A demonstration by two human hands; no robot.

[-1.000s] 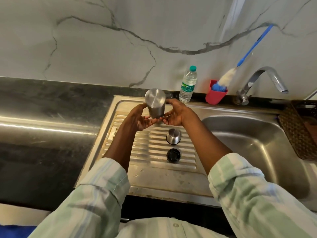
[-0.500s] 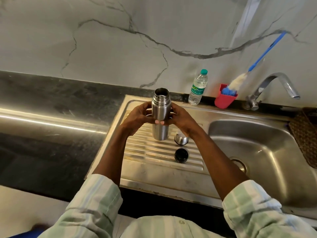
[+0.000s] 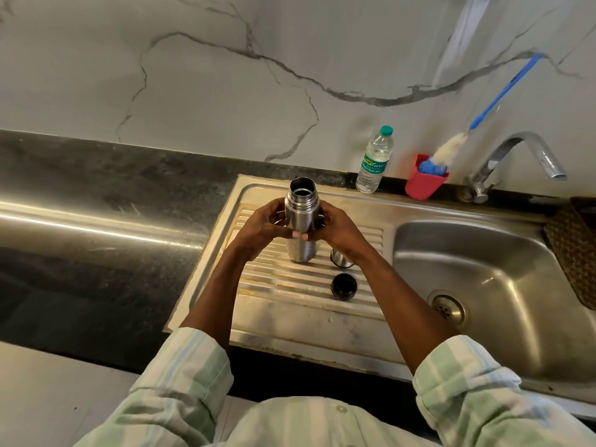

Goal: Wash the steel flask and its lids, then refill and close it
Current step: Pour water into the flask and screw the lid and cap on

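Both hands, your left hand (image 3: 263,225) and right hand (image 3: 335,227), wrap the steel flask (image 3: 300,221) upright on the drainboard (image 3: 290,317), mouth open, probably steadied for refilling; steel lid (image 3: 338,258) and black lid (image 3: 344,286) wait just beside.

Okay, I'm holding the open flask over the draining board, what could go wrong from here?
1. The steel flask is open at the top and held upright by the left hand and right hand at mid-body; if the steel is wet, the grip may slip and it could drop onto the ribbed draining board.
2. The steel lid and black lid sit just under your right forearm; a sweep toward the sink basin could knock them in.
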